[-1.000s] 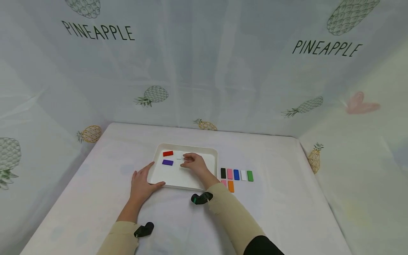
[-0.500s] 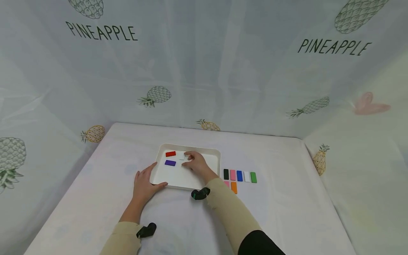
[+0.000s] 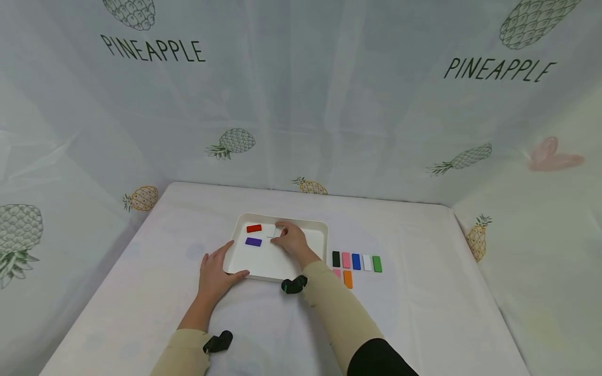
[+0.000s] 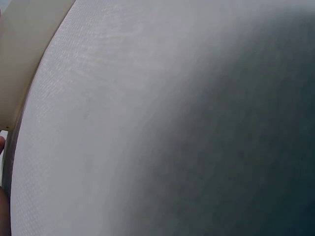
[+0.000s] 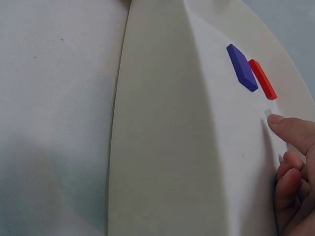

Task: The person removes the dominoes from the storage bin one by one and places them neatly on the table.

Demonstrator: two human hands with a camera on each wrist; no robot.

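A shallow white tray (image 3: 263,263) lies on the table, with a red block (image 3: 254,228) and a purple block (image 3: 253,242) near its far left corner. My right hand (image 3: 292,242) is over the tray, thumb and index finger pinching a small white block (image 3: 270,231) just right of those two. In the right wrist view, a bit of white block (image 5: 268,112) shows by a fingertip, the other fingers curled in. My left hand (image 3: 215,274) rests at the tray's near left corner, fingers straight along the left side, thumb at the front edge.
Right of the tray, several blocks stand in rows on the white cloth: black (image 3: 336,259), pink (image 3: 346,260), blue (image 3: 356,261), white (image 3: 367,262) and green (image 3: 377,263), with orange (image 3: 347,279) in front. A second pink block is partly hidden by the right sleeve.
The head view has shifted slightly, sliding everything right. My right hand stays at the white block, its fingers drawn in a little. My left hand keeps its place on the tray.
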